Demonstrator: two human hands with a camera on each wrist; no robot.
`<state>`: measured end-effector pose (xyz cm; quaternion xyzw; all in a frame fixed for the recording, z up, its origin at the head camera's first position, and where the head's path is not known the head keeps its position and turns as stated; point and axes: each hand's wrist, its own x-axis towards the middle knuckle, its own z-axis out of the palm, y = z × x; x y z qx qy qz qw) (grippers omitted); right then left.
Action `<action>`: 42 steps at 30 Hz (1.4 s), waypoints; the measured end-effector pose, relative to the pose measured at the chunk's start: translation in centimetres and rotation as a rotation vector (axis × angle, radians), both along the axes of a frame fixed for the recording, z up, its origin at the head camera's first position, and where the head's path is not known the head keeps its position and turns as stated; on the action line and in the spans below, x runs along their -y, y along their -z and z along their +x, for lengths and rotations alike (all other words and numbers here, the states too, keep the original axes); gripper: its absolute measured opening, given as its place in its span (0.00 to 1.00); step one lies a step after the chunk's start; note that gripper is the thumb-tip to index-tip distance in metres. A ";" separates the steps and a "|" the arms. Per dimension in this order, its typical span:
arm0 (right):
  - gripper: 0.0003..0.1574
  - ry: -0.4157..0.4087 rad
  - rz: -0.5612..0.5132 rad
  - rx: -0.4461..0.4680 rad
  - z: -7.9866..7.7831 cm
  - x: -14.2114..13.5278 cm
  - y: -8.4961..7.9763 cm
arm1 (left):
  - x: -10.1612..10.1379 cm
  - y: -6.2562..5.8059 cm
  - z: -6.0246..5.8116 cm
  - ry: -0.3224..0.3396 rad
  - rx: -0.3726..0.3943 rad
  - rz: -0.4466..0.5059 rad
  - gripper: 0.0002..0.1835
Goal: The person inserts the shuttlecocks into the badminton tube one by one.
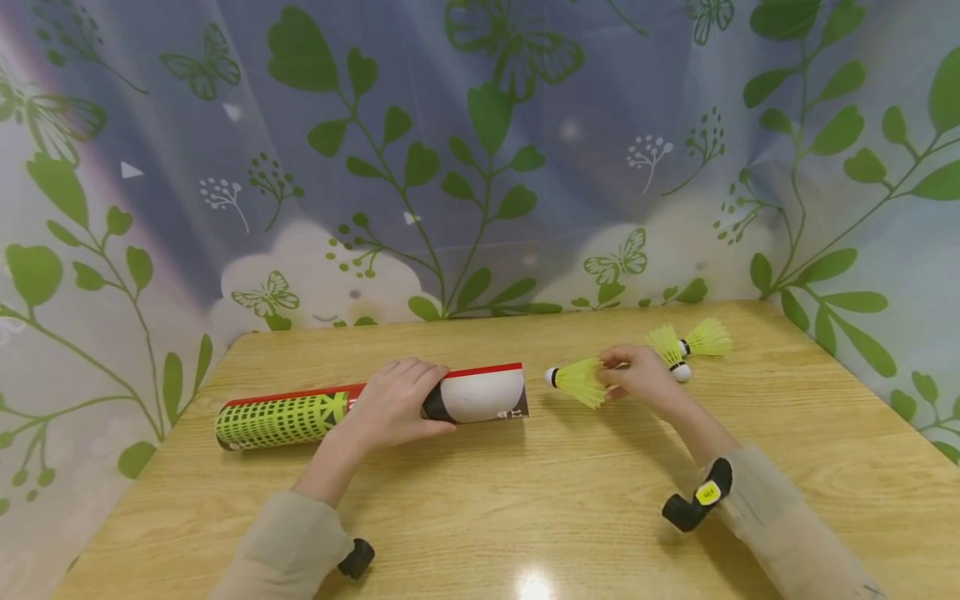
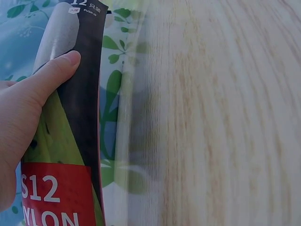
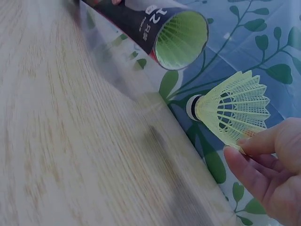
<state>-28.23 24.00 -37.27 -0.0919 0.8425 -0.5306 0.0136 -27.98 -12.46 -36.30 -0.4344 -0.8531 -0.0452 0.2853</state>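
My left hand [image 1: 397, 404] grips a printed shuttlecock tube [image 1: 480, 393] held on its side a little above the table, its thumb along the front in the left wrist view. The tube's right end is uncapped; in the right wrist view a yellow-green shuttlecock skirt [image 3: 182, 40] shows just inside it. To the right of that mouth, my right hand [image 1: 637, 377] pinches the skirt edge of a yellow shuttlecock [image 3: 235, 109] between thumb and fingers. Its white cork base [image 3: 192, 107] points left toward the tube, with a gap between them.
Two more yellow shuttlecocks lie on the wooden table [image 1: 480, 517] beyond my right hand: one [image 1: 666, 346] close behind the wrist, another [image 1: 708, 337] farther right. A curtain [image 1: 480, 208] printed with leaves and butterflies hangs along the table's back edge.
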 end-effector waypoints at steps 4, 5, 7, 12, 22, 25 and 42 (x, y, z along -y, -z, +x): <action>0.22 -0.011 -0.006 0.004 0.2 0.6 -0.3 | 0.0 0.0 0.0 0.001 -0.003 -0.002 0.38; 0.22 -0.012 -0.007 0.004 0.3 0.7 -0.4 | 0.0 0.0 0.0 0.001 -0.003 -0.003 0.38; 0.21 -0.015 -0.007 0.003 0.4 0.9 -0.6 | 0.1 0.0 0.0 -0.001 -0.002 -0.005 0.38; 0.19 -0.045 -0.012 -0.020 0.7 1.5 -0.9 | 0.1 0.0 0.0 -0.006 0.004 -0.007 0.38; 0.16 -0.105 -0.065 -0.020 0.8 2.5 -0.9 | 0.0 0.0 0.1 -0.006 0.011 -0.012 0.38; 0.15 -0.111 -0.053 -0.020 0.7 3.0 -0.9 | 0.0 -0.1 0.2 -0.006 0.012 -0.007 0.38; 0.13 -0.092 -0.044 -0.061 0.5 5.5 -0.6 | 0.0 -0.1 0.1 0.021 -0.022 -0.004 0.38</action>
